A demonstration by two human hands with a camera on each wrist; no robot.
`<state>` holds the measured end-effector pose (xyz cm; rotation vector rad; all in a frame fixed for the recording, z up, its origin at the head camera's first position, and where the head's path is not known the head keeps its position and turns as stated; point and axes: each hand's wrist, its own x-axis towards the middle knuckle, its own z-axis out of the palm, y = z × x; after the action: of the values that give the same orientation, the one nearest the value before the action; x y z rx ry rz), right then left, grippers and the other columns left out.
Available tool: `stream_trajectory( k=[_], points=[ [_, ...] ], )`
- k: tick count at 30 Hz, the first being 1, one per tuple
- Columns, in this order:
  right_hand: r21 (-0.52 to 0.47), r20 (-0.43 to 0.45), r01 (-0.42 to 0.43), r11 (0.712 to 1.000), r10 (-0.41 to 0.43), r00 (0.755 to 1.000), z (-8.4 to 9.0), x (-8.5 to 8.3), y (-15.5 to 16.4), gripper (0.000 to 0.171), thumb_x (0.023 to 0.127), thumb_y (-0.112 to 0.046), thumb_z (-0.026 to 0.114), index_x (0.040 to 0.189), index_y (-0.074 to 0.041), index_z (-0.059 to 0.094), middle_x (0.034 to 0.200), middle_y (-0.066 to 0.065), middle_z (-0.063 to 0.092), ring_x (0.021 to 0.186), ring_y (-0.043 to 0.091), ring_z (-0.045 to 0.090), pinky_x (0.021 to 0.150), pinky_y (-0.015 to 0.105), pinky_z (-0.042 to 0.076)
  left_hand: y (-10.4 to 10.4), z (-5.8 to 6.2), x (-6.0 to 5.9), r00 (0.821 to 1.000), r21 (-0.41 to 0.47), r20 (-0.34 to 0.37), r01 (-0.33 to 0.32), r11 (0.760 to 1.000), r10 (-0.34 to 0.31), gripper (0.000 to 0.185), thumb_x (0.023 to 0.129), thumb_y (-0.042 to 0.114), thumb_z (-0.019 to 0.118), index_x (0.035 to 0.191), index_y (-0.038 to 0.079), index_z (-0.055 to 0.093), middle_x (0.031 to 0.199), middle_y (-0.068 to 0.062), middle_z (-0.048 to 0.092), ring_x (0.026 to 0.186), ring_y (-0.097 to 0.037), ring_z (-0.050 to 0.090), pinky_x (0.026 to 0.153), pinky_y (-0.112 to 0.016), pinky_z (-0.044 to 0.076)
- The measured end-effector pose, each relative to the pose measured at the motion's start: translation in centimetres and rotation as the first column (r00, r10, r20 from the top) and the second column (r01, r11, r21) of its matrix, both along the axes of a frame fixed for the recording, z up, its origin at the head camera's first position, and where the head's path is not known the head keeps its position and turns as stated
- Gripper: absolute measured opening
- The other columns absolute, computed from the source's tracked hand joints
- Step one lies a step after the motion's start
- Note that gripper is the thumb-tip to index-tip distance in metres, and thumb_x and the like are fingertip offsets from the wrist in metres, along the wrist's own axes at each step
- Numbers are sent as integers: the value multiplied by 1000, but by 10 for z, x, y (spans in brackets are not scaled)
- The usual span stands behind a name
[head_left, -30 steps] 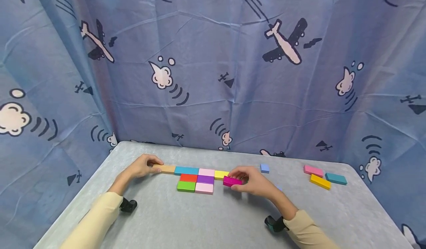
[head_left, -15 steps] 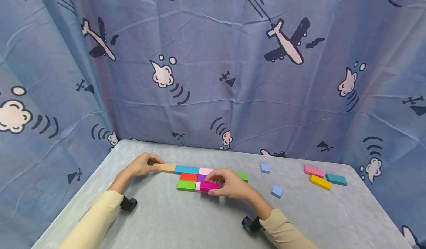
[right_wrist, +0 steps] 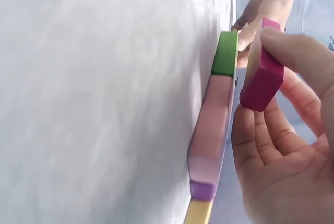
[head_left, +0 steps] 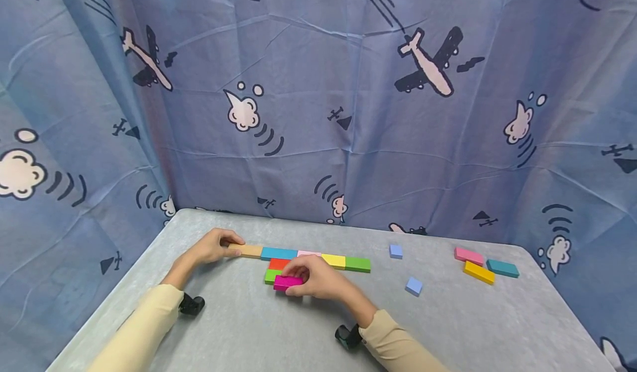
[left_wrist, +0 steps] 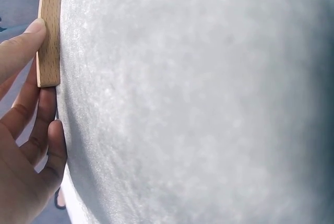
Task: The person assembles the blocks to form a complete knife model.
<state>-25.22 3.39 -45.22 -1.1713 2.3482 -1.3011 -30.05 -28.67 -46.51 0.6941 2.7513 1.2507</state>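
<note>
My left hand [head_left: 215, 247] pinches the tan wooden block [head_left: 251, 251] at the left end of a row; the left wrist view has the thumb on its near side. The row continues with a blue block [head_left: 280, 253], a pale pink one, a yellow block [head_left: 333, 261] and a green block [head_left: 359, 264]. Between thumb and fingers, my right hand [head_left: 322, 277] holds a magenta block [head_left: 287, 283], raised above the front blocks in the right wrist view. A red block [head_left: 277, 263] and another green block [head_left: 270, 276] show beside it. That hand hides the purple and front pink blocks [right_wrist: 209, 130] from the head view.
Two small blue blocks [head_left: 413, 286] lie right of the row. Farther right are a pink block [head_left: 469, 256], an orange-yellow block [head_left: 479, 272] and a teal block [head_left: 503, 267]. A blue printed curtain [head_left: 298, 178] hangs behind the grey table [head_left: 239, 328].
My right hand has carried the magenta block leftward, from near the yellow block to in front of the left green block. The left hand has stayed on the tan block.
</note>
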Motion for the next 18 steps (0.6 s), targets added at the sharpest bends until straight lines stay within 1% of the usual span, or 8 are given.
stream_trajectory(
  k=[7,13,18],
  points=[
    [50,-38,13,999,-11,999,-3,1,-15,27,72,-12,82,96,-10,69,84,-5,63,78,10,57,72,23,47,1,1,1,1000,9,5,3,1000,-3,21,77,5,76,97,1,70,89,-7,66,79,-20,58,68,-28,47],
    [64,-31,28,998,-26,999,-2,3,-22,27,71,-11,83,94,-10,69,83,-5,62,77,10,57,71,23,47,1,2,1,1000,7,7,5,1000,-6,21,78,5,75,97,0,70,89,-7,66,79,-21,58,69,-30,47],
    [93,-46,53,994,-48,998,-2,4,-27,27,69,-12,84,92,-12,70,81,-6,62,75,9,57,68,22,46,1,2,1,1000,0,20,-3,1000,3,21,78,5,75,97,-1,69,89,-7,67,79,-20,58,69,-29,46]
  ],
)
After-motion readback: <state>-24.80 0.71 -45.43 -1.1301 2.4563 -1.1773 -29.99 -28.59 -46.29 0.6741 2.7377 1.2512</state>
